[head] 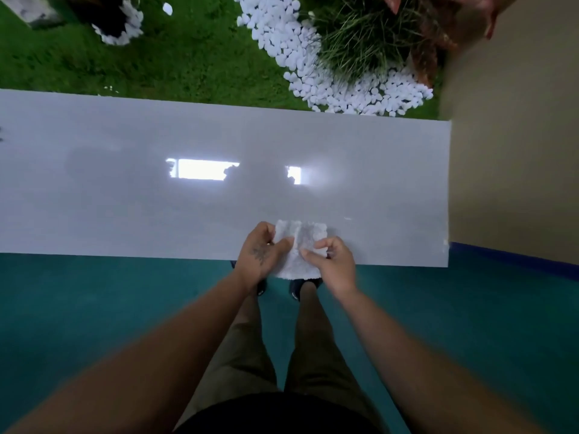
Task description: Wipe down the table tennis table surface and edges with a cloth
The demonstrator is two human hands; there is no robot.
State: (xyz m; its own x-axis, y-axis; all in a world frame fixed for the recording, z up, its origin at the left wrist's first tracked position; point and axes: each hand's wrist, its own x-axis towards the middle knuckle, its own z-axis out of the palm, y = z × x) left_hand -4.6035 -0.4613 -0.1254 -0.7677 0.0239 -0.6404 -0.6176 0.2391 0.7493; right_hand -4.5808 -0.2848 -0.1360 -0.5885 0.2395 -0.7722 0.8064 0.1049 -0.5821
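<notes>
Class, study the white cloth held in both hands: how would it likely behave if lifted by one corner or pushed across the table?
The cloth is probably floppy: it creases between the left hand and right hand. It looks light, since fingertip pinches hold it. Its fluffy surface would likely bunch rather than slide on the glossy table.

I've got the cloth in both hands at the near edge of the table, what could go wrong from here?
The cloth, pinched between left hand and right hand, looks bunched; wiping like that may leave streaks on the glossy table. It hangs past the near edge, so a loose grip could drop it onto the teal floor, likely dirtying it.
</notes>
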